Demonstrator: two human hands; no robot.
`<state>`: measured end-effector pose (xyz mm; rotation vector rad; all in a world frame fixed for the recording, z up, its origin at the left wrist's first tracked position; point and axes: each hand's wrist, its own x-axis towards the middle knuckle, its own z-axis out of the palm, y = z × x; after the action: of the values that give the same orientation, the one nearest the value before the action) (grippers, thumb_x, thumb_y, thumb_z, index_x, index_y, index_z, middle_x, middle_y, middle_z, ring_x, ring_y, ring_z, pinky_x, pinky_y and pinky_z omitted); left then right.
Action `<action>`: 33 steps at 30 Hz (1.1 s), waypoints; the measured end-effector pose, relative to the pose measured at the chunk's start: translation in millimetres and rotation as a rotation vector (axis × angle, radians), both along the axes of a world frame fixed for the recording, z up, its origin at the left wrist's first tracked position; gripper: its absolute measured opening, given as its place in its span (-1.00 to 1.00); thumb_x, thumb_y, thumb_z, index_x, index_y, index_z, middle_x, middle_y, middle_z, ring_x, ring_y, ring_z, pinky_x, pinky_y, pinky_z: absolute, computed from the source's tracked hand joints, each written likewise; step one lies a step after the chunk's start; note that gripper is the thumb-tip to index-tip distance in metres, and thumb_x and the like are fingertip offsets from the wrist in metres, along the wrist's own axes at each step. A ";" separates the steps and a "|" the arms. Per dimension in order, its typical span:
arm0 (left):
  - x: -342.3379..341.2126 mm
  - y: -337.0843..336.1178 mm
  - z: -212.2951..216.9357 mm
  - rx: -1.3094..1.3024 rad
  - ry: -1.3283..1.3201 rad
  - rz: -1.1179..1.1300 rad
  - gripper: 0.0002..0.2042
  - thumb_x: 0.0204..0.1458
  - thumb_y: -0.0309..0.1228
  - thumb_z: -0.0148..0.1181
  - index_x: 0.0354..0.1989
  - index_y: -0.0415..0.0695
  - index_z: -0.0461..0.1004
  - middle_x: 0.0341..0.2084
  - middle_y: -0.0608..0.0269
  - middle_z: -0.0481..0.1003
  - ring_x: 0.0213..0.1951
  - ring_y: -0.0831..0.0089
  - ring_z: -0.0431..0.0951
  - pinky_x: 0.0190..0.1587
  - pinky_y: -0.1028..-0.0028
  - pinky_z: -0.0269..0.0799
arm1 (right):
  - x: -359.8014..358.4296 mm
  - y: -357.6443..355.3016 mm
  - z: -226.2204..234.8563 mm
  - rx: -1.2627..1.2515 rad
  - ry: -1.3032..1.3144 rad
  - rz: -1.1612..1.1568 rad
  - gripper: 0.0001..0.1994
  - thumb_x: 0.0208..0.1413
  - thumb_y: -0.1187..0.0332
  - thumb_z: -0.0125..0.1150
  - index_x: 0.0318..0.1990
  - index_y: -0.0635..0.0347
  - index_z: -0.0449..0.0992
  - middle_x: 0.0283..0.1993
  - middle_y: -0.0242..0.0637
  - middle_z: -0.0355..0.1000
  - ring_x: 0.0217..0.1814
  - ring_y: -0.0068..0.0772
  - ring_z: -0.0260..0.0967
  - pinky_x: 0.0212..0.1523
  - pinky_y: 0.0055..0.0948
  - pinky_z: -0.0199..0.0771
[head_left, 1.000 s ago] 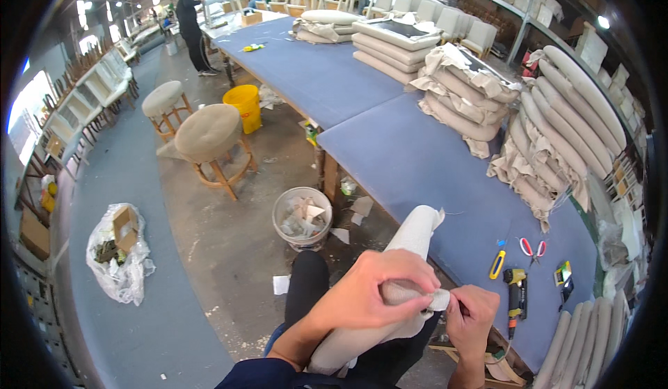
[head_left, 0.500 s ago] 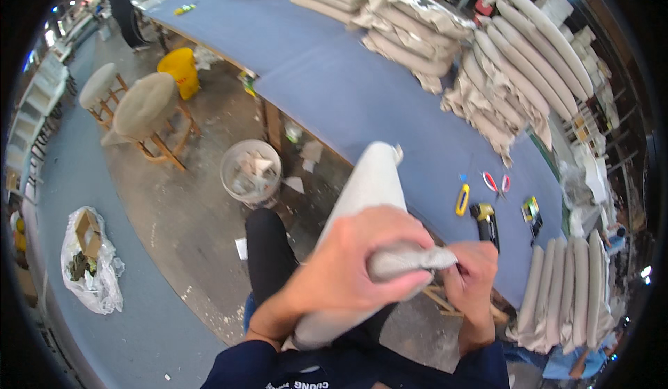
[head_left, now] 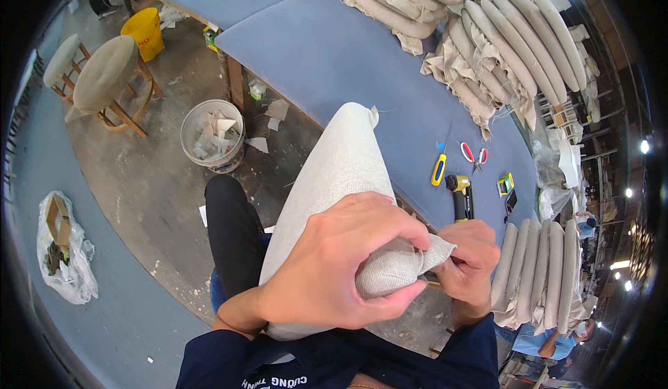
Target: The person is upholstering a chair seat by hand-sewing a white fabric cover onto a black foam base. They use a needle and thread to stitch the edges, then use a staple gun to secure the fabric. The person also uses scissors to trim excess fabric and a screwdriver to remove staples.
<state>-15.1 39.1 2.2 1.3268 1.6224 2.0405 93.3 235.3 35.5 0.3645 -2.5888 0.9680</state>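
Note:
A long padded cushion [head_left: 334, 163] covered in pale grey woven fabric stands tilted on edge against my body, its far end by the blue table. My left hand [head_left: 344, 250] wraps over its near rounded end, thumb below and fingers above, gripping the covered edge. Beside it, my right hand [head_left: 467, 260] is closed on a loose flap of the cover fabric [head_left: 437, 252], which sticks out from the cushion's corner. The right fingertips are partly hidden behind the flap.
On the blue table [head_left: 299, 55] lie a yellow screwdriver [head_left: 438, 169], red-handled scissors [head_left: 474, 155] and a black-and-gold staple gun [head_left: 459, 195]. Covered cushions [head_left: 515, 44] are stacked at the far right, more [head_left: 539, 271] at the near right. A scrap bucket [head_left: 212, 138] and round stools [head_left: 106, 76] stand left.
My view has shifted, so the table and tools sit higher and further left. Both hands keep their hold on the cushion and its flap; the flap now shows more broadly.

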 end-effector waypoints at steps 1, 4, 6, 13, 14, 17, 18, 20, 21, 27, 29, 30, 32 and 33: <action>0.1 0.7 -0.3 0.014 0.002 0.004 -0.61 -0.32 -0.53 0.50 -0.21 -0.16 0.56 -0.31 0.20 0.61 -0.15 0.18 0.65 0.13 0.19 0.43 | -1.1 3.2 0.1 0.010 -0.008 0.026 -0.76 0.00 0.37 0.43 -0.54 0.25 0.49 -0.67 -0.30 0.21 -0.72 -0.24 0.17 -0.66 -0.34 0.08; 0.4 2.1 -0.5 0.039 0.004 0.009 -0.60 -0.32 -0.53 0.52 -0.22 -0.15 0.55 -0.31 0.21 0.61 -0.14 0.18 0.66 0.13 0.16 0.44 | -4.5 11.5 -0.1 0.012 -0.014 0.091 -0.76 -0.06 0.40 0.45 -0.56 0.26 0.46 -0.66 -0.31 0.20 -0.73 -0.25 0.17 -0.67 -0.34 0.07; 2.4 3.8 -1.2 0.051 -0.002 0.027 -0.60 -0.32 -0.52 0.52 -0.22 -0.15 0.55 -0.32 0.20 0.61 -0.15 0.18 0.66 0.12 0.16 0.45 | -9.7 11.4 -2.8 -0.029 -0.008 0.122 -0.77 -0.08 0.45 0.42 -0.58 0.28 0.44 -0.67 -0.31 0.19 -0.73 -0.24 0.17 -0.68 -0.34 0.06; 4.4 6.7 -4.2 0.068 -0.008 0.048 -0.59 -0.33 -0.52 0.53 -0.21 -0.15 0.55 -0.33 0.18 0.61 -0.20 0.17 0.67 0.08 0.16 0.48 | -27.4 21.0 -16.1 -0.128 0.048 0.313 -0.83 -0.14 0.50 0.29 -0.61 0.34 0.40 -0.64 -0.24 0.24 -0.72 -0.22 0.24 -0.69 -0.35 0.17; 4.0 7.8 -5.2 0.068 -0.008 0.048 -0.59 -0.33 -0.52 0.53 -0.21 -0.15 0.55 -0.33 0.16 0.61 -0.21 0.18 0.67 0.07 0.16 0.49 | -27.8 24.0 -11.9 -0.097 0.023 0.316 -0.83 -0.14 0.49 0.29 -0.61 0.34 0.41 -0.64 -0.24 0.25 -0.71 -0.22 0.25 -0.69 -0.35 0.18; 2.8 9.3 -6.5 0.065 -0.004 0.048 -0.57 -0.35 -0.51 0.53 -0.20 -0.16 0.55 -0.34 0.13 0.61 -0.23 0.18 0.68 0.05 0.17 0.50 | -24.6 23.2 -9.5 -0.025 0.069 0.272 -0.81 -0.10 0.44 0.30 -0.59 0.35 0.44 -0.63 -0.25 0.27 -0.71 -0.24 0.26 -0.69 -0.35 0.16; 1.9 9.0 -5.8 0.061 -0.003 0.048 -0.56 -0.36 -0.51 0.53 -0.20 -0.17 0.55 -0.34 0.12 0.61 -0.24 0.18 0.68 0.04 0.17 0.51 | -23.3 21.9 -8.0 0.000 0.104 0.248 -0.80 -0.08 0.42 0.31 -0.58 0.35 0.45 -0.63 -0.26 0.27 -0.71 -0.24 0.26 -0.69 -0.35 0.15; 0.8 8.6 -5.5 0.063 -0.002 0.052 -0.55 -0.37 -0.50 0.54 -0.19 -0.17 0.56 -0.34 0.11 0.61 -0.26 0.18 0.67 0.03 0.17 0.51 | -17.5 21.6 1.7 0.086 0.069 0.207 -0.76 -0.04 0.37 0.32 -0.57 0.34 0.47 -0.64 -0.26 0.27 -0.72 -0.25 0.25 -0.69 -0.36 0.14; 0.1 8.4 -5.5 0.068 -0.001 0.057 -0.55 -0.37 -0.50 0.54 -0.19 -0.17 0.56 -0.34 0.11 0.61 -0.26 0.18 0.67 0.03 0.18 0.51 | -15.3 22.3 5.6 0.131 0.055 0.194 -0.75 -0.02 0.34 0.33 -0.57 0.34 0.47 -0.64 -0.27 0.26 -0.72 -0.25 0.25 -0.69 -0.36 0.13; 3.1 9.6 -7.4 0.103 -0.037 0.074 -0.55 -0.35 -0.50 0.53 -0.18 -0.16 0.55 -0.33 0.14 0.61 -0.30 0.15 0.63 0.02 0.17 0.51 | -15.5 19.1 9.7 0.162 0.051 0.153 -0.73 0.04 0.33 0.33 -0.57 0.31 0.48 -0.67 -0.29 0.24 -0.73 -0.26 0.24 -0.69 -0.36 0.14; 5.2 11.1 -6.9 0.118 -0.056 0.074 -0.55 -0.35 -0.50 0.53 -0.17 -0.15 0.55 -0.33 0.16 0.60 -0.31 0.15 0.62 0.01 0.18 0.51 | -18.1 22.0 8.3 0.109 0.023 0.225 -0.75 0.05 0.39 0.31 -0.58 0.31 0.45 -0.66 -0.31 0.22 -0.73 -0.27 0.22 -0.70 -0.37 0.14; 6.7 12.9 -6.7 0.130 -0.064 0.079 -0.54 -0.35 -0.50 0.52 -0.16 -0.15 0.55 -0.33 0.17 0.60 -0.32 0.14 0.61 0.01 0.19 0.51 | -19.8 24.4 5.6 0.082 0.009 0.258 -0.76 0.06 0.42 0.30 -0.58 0.32 0.44 -0.66 -0.31 0.21 -0.73 -0.27 0.21 -0.70 -0.38 0.14; 8.0 13.2 -6.8 0.135 -0.073 0.088 -0.54 -0.34 -0.51 0.52 -0.15 -0.15 0.54 -0.34 0.18 0.59 -0.33 0.14 0.60 0.00 0.21 0.51 | -29.1 22.9 -11.8 -0.082 0.063 0.294 -0.77 0.02 0.47 0.30 -0.59 0.32 0.41 -0.65 -0.31 0.20 -0.74 -0.27 0.19 -0.70 -0.37 0.12; 7.3 12.5 -6.5 0.129 -0.074 0.091 -0.54 -0.34 -0.52 0.52 -0.14 -0.15 0.54 -0.34 0.18 0.59 -0.34 0.15 0.59 -0.01 0.22 0.51 | -32.9 23.1 -18.6 -0.167 0.090 0.312 -0.77 0.00 0.49 0.30 -0.60 0.32 0.39 -0.65 -0.32 0.19 -0.74 -0.27 0.18 -0.71 -0.37 0.12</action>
<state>-7.8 51.6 -4.3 1.2223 1.5707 2.2539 60.4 258.5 16.9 0.7633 -2.3922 1.2301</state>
